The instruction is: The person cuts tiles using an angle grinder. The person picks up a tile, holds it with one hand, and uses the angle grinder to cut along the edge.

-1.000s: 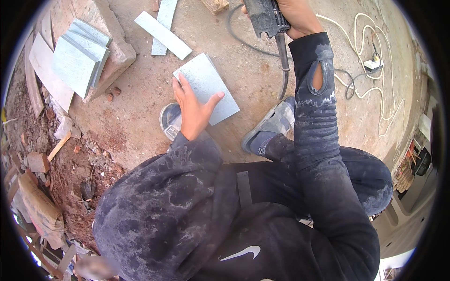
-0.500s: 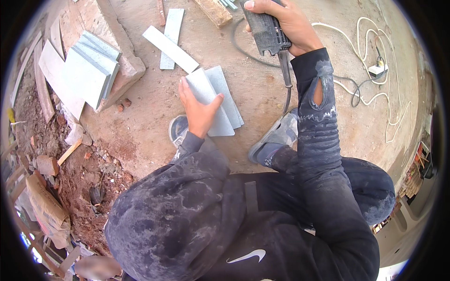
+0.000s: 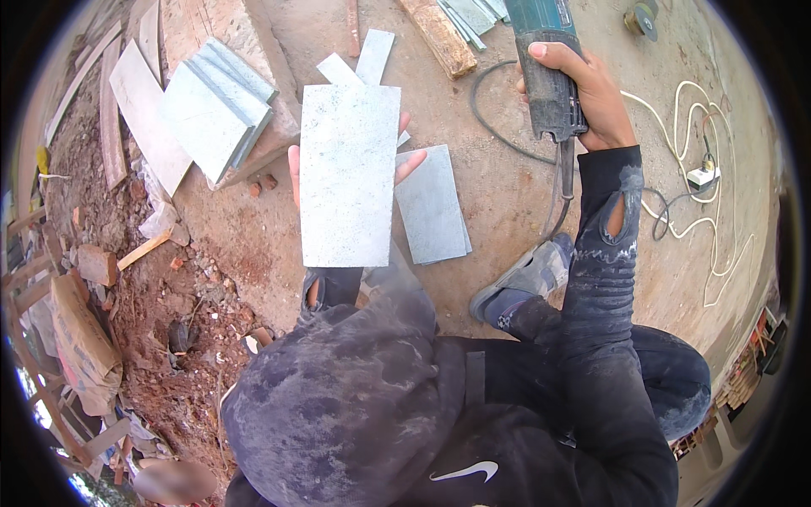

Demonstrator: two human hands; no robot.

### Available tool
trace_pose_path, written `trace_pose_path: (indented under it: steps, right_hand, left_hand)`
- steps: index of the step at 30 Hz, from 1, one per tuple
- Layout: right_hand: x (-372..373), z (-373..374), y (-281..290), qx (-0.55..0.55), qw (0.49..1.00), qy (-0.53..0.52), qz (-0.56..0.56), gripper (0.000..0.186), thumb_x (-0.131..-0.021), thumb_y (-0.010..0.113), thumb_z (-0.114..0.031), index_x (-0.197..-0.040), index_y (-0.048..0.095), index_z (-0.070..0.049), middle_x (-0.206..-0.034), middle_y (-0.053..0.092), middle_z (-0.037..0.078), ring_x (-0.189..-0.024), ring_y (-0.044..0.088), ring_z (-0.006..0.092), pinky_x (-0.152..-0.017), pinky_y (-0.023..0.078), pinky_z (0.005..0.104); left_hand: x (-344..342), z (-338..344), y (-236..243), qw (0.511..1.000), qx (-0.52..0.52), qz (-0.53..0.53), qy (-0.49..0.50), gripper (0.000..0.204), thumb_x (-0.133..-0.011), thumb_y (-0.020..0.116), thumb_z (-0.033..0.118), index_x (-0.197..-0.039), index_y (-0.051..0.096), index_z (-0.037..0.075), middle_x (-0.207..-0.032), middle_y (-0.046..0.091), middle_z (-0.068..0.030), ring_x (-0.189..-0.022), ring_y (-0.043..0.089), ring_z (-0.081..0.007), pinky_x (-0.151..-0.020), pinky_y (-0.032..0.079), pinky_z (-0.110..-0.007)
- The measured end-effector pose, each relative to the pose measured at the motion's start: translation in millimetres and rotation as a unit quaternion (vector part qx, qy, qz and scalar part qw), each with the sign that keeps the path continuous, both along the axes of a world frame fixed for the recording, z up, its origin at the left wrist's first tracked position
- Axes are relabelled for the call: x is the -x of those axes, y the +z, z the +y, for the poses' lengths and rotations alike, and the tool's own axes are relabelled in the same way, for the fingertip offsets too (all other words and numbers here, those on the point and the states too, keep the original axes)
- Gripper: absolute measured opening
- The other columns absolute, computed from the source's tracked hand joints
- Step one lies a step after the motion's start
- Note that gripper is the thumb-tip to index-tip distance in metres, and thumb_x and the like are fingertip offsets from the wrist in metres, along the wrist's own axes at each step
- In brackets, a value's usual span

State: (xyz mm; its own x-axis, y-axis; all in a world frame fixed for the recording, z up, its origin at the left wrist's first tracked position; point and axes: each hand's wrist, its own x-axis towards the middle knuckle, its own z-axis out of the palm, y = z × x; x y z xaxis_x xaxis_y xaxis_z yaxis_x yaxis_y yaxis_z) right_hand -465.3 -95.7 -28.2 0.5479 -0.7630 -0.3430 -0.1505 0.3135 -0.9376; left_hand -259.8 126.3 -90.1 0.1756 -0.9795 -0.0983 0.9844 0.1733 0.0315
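A pale grey-green rectangular tile (image 3: 350, 177) lies raised on my left hand (image 3: 410, 166), which supports it from beneath. Fingertips show past both long sides; the palm is hidden. My right hand (image 3: 583, 93) is wrapped round the black rear body of a teal and black angle grinder (image 3: 547, 72), whose front end is cut off by the top edge. Its cord hangs down by my shoe. On the ground just right of the held tile rest two similar tiles (image 3: 432, 207), stacked slightly askew. Narrow tile strips (image 3: 376, 55) lie beyond it.
More tiles (image 3: 215, 110) lean in a stack on a stone block (image 3: 279, 59) at left. A wooden block (image 3: 439, 38) lies at top centre. White cable (image 3: 676, 152) loops to a socket box (image 3: 703, 176) at right. Rubble (image 3: 177, 313) covers the lower left ground.
My left hand has lifted the top tile off the ground stack and turned palm up beneath it. My right hand still grips the grinder; the whole view has shifted, showing more of its teal body.
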Motion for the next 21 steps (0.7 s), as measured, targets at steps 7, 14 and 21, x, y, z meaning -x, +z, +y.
trace_pose_path:
  steps: [7, 14, 21]
  right_hand:
    - [8.3, 1.8, 12.1, -0.037, 0.999, -0.027, 0.019, 0.04, -0.083, 0.074, -0.033, -0.1, 0.062, 0.001, -0.079, 0.067, 0.01, -0.064, 0.067, 0.0145, -0.058, 0.054, 0.0248]
    - [8.8, -1.5, 14.9, -0.037, 0.999, -0.024, 0.02, 0.037, -0.083, 0.074, -0.031, -0.098, 0.062, 0.001, -0.078, 0.067, 0.011, -0.064, 0.066, 0.0149, -0.058, 0.054, 0.026]
    - [4.1, 0.3, 15.0, -0.035, 0.999, -0.022, 0.014, 0.036, -0.084, 0.074, -0.031, -0.099, 0.063, 0.0, -0.078, 0.068, 0.01, -0.062, 0.065, 0.0144, -0.057, 0.053, 0.026]
  left_hand:
    - [-1.9, -15.7, 2.3, 0.998, -0.017, 0.064, -0.018, 0.086, -0.091, 0.032, 0.076, -0.157, 0.023, 0.022, -0.16, 0.023, -0.0193, -0.147, 0.021, -0.0438, -0.117, 0.018, -0.067]
    - [-1.9, -14.9, 23.5, 0.994, -0.084, -0.062, 0.025, 0.091, -0.088, 0.039, 0.078, -0.158, 0.022, 0.021, -0.16, 0.022, -0.0216, -0.147, 0.022, -0.0453, -0.118, 0.021, -0.063]
    - [-6.0, -9.5, 19.4, 0.997, 0.02, 0.06, 0.038, 0.096, -0.084, 0.048, 0.078, -0.157, 0.024, 0.021, -0.161, 0.02, -0.0215, -0.147, 0.018, -0.0481, -0.119, 0.019, -0.063]
